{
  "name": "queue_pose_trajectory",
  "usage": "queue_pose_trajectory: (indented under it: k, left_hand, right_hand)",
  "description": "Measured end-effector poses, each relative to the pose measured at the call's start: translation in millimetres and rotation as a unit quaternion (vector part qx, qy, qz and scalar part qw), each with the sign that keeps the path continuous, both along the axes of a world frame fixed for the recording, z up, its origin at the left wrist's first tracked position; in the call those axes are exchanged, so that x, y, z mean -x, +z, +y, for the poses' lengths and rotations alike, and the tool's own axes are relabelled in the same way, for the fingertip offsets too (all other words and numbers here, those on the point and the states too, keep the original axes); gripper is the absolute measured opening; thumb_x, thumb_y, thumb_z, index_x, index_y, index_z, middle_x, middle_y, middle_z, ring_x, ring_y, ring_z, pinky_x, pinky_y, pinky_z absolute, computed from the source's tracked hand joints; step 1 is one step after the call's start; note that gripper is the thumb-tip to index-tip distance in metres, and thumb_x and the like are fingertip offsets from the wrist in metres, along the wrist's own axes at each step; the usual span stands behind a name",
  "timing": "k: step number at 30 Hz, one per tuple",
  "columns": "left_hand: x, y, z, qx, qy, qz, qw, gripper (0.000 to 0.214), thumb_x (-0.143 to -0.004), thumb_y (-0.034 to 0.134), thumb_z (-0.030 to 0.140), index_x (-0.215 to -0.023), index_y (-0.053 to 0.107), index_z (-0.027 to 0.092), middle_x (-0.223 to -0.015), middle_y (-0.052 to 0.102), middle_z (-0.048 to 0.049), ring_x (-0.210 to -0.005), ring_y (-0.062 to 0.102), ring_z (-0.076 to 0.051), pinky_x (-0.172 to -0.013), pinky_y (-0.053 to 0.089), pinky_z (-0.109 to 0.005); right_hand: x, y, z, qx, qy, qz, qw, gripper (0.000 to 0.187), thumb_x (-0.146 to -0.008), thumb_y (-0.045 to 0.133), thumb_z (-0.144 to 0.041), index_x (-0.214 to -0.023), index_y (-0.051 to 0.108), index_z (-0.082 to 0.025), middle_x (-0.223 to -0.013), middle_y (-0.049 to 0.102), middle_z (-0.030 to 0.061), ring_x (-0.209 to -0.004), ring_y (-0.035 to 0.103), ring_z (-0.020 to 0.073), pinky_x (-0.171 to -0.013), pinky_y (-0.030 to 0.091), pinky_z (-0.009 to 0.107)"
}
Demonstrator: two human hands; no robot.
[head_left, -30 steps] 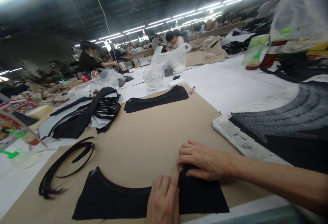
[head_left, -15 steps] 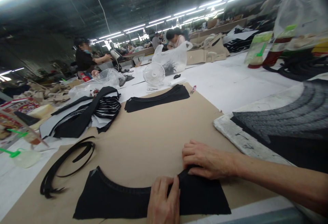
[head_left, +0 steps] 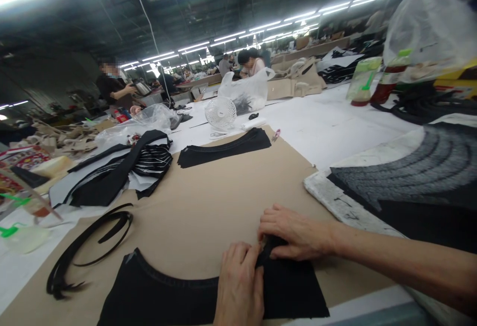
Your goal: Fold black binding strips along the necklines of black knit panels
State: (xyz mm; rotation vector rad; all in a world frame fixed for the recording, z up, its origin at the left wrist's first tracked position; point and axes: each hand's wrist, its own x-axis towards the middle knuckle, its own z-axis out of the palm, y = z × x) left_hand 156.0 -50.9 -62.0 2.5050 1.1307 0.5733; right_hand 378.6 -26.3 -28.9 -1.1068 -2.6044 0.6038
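A curved black fabric piece (head_left: 160,293) lies on brown paper (head_left: 208,202) at the near table edge. My left hand (head_left: 240,286) rests on its upper curved edge, fingers closed and pinching the fabric. My right hand (head_left: 294,234) reaches in from the right and pinches the same edge just beside the left fingertips. A loose black strip (head_left: 87,249) curls on the paper to the left. A stack of similar curved black pieces (head_left: 223,147) sits at the far end of the paper.
Striped and black fabric (head_left: 122,169) is piled at the left. A small white fan (head_left: 220,113) and plastic bag (head_left: 246,92) stand behind. Fanned grey-black pieces (head_left: 417,167) lie on a white board at right. Bottles (head_left: 359,85) stand far right. Other people work at distant tables.
My hands have drawn closer together on the fabric edge, and the view has shifted slightly right and down. A person at the far left has moved further left.
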Motion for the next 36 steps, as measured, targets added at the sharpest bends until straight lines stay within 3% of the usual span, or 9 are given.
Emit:
queue_pose_trajectory:
  k: [7, 11, 14, 17, 20, 24, 26, 32, 36]
  left_hand:
    - [-18, 20.5, 8, 0.163, 0.016, -0.019, 0.986, 0.048, -0.07, 0.043, -0.003, -0.105, 0.065, 0.021, -0.098, 0.062, -0.005, -0.098, 0.056, -0.02, -0.091, 0.045, -0.036]
    - [-25, 27.0, 8, 0.188, 0.029, -0.025, 0.981, 0.056, -0.064, 0.04, -0.008, -0.104, 0.067, 0.019, -0.096, 0.063, -0.0042, -0.097, 0.056, -0.019, -0.091, 0.045, -0.033]
    - [-27, 24.3, 5, 0.159, 0.024, -0.035, 0.986, 0.056, -0.067, 0.038, -0.009, -0.106, 0.066, 0.02, -0.094, 0.062, -0.0044, -0.095, 0.056, -0.018, -0.089, 0.047, -0.033]
    - [-25, 11.7, -1, 0.096, 0.004, -0.02, 0.995, 0.052, -0.07, 0.038, -0.008, -0.103, 0.066, 0.021, -0.092, 0.06, -0.0045, -0.09, 0.056, -0.019, -0.083, 0.049, -0.032]
    - [-22, -9.3, -10, -0.031, -0.014, 0.027, 0.999, 0.051, -0.071, 0.042, -0.006, -0.111, 0.063, 0.019, -0.094, 0.06, -0.0061, -0.087, 0.055, -0.021, -0.08, 0.05, -0.033]
    - [-18, -31.0, -18, -0.21, -0.02, 0.067, 0.975, 0.057, -0.072, 0.044, -0.006, -0.126, 0.054, 0.009, -0.099, 0.061, -0.0101, -0.092, 0.054, -0.023, -0.084, 0.049, -0.036]
    - [-17, -32.2, -18, -0.216, -0.025, 0.068, 0.974, 0.056, -0.072, 0.044, -0.006, -0.125, 0.054, 0.009, -0.097, 0.061, -0.0102, -0.09, 0.053, -0.023, -0.084, 0.049, -0.036]
    - [-21, -18.5, -12, -0.123, -0.025, 0.072, 0.989, 0.059, -0.07, 0.048, 0.0, -0.128, 0.054, 0.011, -0.095, 0.06, -0.0085, -0.087, 0.052, -0.022, -0.082, 0.046, -0.034]
    - [-24, -17.8, -10, -0.127, -0.026, 0.081, 0.988, 0.06, -0.072, 0.048, -0.001, -0.129, 0.054, 0.016, -0.097, 0.061, -0.007, -0.087, 0.051, -0.021, -0.08, 0.044, -0.032]
  right_hand:
    - [-7, 2.8, 1, 0.01, -0.003, 0.005, 1.0, 0.011, -0.08, 0.066, -0.017, -0.089, 0.061, -0.022, -0.089, 0.06, -0.0015, -0.09, 0.052, 0.0172, -0.078, 0.031, 0.032]
    - [-10, 2.8, 0, 0.007, -0.001, 0.016, 1.0, 0.012, -0.081, 0.064, -0.014, -0.09, 0.062, -0.022, -0.09, 0.061, -0.0013, -0.091, 0.053, 0.0171, -0.08, 0.031, 0.032]
    - [-10, 1.2, -1, 0.0, -0.001, 0.024, 1.0, 0.012, -0.081, 0.064, -0.012, -0.088, 0.062, -0.021, -0.089, 0.061, -0.0014, -0.091, 0.053, 0.0162, -0.081, 0.032, 0.031]
    - [-13, -1.0, -4, -0.012, 0.002, 0.03, 0.999, 0.008, -0.084, 0.062, -0.014, -0.088, 0.061, -0.021, -0.09, 0.06, -0.0008, -0.09, 0.052, 0.0159, -0.081, 0.032, 0.031]
    - [-17, -2.7, -8, -0.028, 0.005, 0.031, 0.999, 0.007, -0.088, 0.057, -0.016, -0.089, 0.061, -0.021, -0.09, 0.06, 0.0014, -0.089, 0.051, 0.0171, -0.081, 0.032, 0.032]
    - [-23, -5.6, -13, -0.056, 0.008, 0.021, 0.998, 0.01, -0.09, 0.051, -0.017, -0.093, 0.06, -0.02, -0.092, 0.06, 0.0035, -0.089, 0.05, 0.0181, -0.082, 0.03, 0.034]
    - [-25, -7.2, -15, -0.077, 0.013, 0.008, 0.997, 0.011, -0.09, 0.05, -0.016, -0.094, 0.06, -0.02, -0.093, 0.06, 0.0037, -0.088, 0.05, 0.0181, -0.083, 0.03, 0.035]
    - [-26, -5.4, -17, -0.098, 0.009, -0.008, 0.995, 0.017, -0.089, 0.049, -0.015, -0.102, 0.059, -0.02, -0.092, 0.06, 0.0038, -0.087, 0.05, 0.0177, -0.083, 0.031, 0.034]
    - [-27, -6.0, -17, -0.11, 0.013, -0.02, 0.994, 0.014, -0.09, 0.05, -0.017, -0.099, 0.06, -0.021, -0.091, 0.06, 0.0028, -0.085, 0.05, 0.0174, -0.08, 0.03, 0.034]
